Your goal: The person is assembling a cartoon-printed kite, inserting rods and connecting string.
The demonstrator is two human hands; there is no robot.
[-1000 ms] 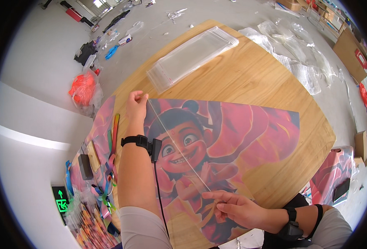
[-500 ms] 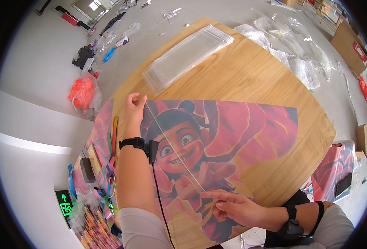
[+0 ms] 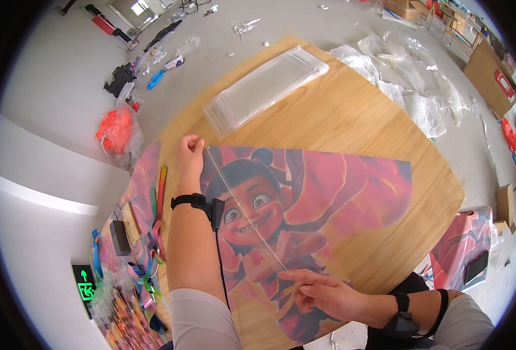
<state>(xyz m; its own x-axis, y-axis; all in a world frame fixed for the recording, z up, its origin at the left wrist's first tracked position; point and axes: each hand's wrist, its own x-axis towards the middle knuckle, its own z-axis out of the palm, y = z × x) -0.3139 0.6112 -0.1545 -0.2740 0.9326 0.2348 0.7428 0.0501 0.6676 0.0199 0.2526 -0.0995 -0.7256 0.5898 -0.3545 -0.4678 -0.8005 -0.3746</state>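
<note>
Across a large printed sheet [image 3: 351, 181] with a red-and-pink cartoon figure runs a thin pale rod or taut cord [image 3: 243, 210]; I cannot tell which. It slants from upper left to lower right over the figure's face. My left hand [image 3: 190, 154] is closed in a pinch on its far end, at the sheet's far left corner. Its near end meets the fingertips of my right hand [image 3: 319, 293], which is curled, with the index finger laid along the line. The sheet lies on a wooden table [image 3: 380, 116].
A stack of clear plastic bags [image 3: 264, 87] lies at the table's far side. Colourful ribbons [image 3: 160, 198] and a dark block [image 3: 119, 238] are at the left. A bundle of patterned rolls [image 3: 124, 315] stands lower left. Crumpled clear plastic [image 3: 412, 76] covers floor at the right.
The whole view has shifted slightly, with the table's far edge lower in the picture. Both hands keep nearly the same place on the thin line and sheet.
</note>
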